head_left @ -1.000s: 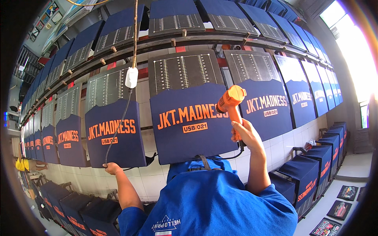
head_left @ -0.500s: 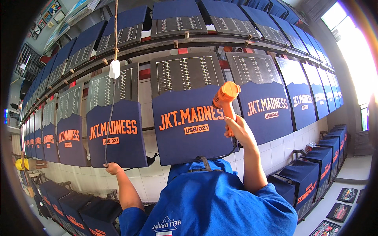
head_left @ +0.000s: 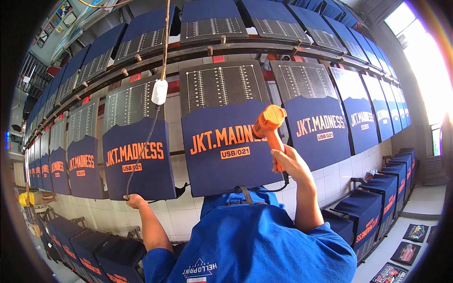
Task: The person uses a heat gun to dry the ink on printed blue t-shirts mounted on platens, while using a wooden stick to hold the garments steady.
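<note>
An orange hair dryer (head_left: pixel 270 123) is gripped by its handle in my right hand (head_left: pixel 291 165). Its head hovers over the right part of the orange print on a navy shirt (head_left: pixel 222 174), which is stretched on a dark printing board (head_left: pixel 222 87) with white ruler marks. To the left, my left hand (head_left: pixel 136 201) is closed on a thin grey power cable (head_left: pixel 140 162) at the lower edge of the neighbouring navy shirt (head_left: pixel 158 181). That cable runs up to a white connector (head_left: pixel 160 92) hanging from an overhead cord.
Boards with matching printed navy shirts (head_left: pixel 318 137) continue along both sides. A dark rail with wooden pegs (head_left: pixel 210 50) runs behind them, then a further row of boards (head_left: pixel 214 29). Shirt-covered boards (head_left: pixel 361 212) also stand at lower right and lower left. A person in yellow (head_left: pixel 29 198) is at far left.
The hair dryer and my right hand have shifted slightly down and to the right. The white connector and its cord have swung right. My left hand stays nearly in place on the cable.
</note>
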The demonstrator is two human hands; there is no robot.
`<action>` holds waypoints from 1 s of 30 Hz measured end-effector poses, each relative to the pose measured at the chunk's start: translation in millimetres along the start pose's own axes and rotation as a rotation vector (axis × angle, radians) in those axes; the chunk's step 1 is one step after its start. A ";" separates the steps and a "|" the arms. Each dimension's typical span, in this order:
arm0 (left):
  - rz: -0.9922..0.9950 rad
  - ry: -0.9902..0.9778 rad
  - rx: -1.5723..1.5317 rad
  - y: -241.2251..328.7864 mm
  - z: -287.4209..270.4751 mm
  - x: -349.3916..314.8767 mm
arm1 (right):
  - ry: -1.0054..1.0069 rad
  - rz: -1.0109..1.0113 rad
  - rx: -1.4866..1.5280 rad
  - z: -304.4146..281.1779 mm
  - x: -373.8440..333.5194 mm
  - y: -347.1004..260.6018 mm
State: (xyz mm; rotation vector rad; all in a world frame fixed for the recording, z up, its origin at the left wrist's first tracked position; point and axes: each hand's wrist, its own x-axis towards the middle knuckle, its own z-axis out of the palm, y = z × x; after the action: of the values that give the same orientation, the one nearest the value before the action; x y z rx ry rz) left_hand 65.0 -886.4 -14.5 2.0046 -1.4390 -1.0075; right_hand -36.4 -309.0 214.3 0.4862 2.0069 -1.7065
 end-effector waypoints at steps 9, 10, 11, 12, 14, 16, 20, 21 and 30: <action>0.038 0.030 0.042 -2.5 2.5 4.0 | 0.031 0.002 -0.055 -2.7 -15.7 14.8; 0.035 0.029 0.046 -2.3 4.2 1.7 | 0.020 -0.003 -0.040 0.3 -15.4 14.9; 0.034 0.024 0.051 -2.6 5.2 -0.8 | 0.009 -0.009 -0.025 1.6 -15.2 15.1; 0.034 0.025 0.053 -3.0 4.4 0.8 | -0.029 0.005 0.004 1.8 -14.0 12.6; 0.034 0.032 0.059 -3.2 4.5 4.1 | -0.053 -0.003 -0.002 3.2 -10.0 9.6; 0.037 0.051 0.073 -6.0 3.4 12.9 | -0.060 -0.024 0.003 7.0 -3.7 7.7; 0.076 -0.002 0.079 -8.7 0.8 16.4 | -0.020 -0.082 0.043 15.2 22.8 7.3; 0.092 -0.031 0.120 -9.4 -1.3 15.4 | -0.009 -0.090 0.057 16.0 27.5 5.1; 0.311 -0.114 0.170 -5.8 -35.5 44.3 | -0.009 -0.071 0.102 32.6 35.7 -14.4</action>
State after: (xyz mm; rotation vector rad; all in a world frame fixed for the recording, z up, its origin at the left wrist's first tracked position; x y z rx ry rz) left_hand 104.2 -927.5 -9.6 1.7808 -1.8847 -0.9005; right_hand -70.1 -344.4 202.2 0.4454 1.9594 -1.8579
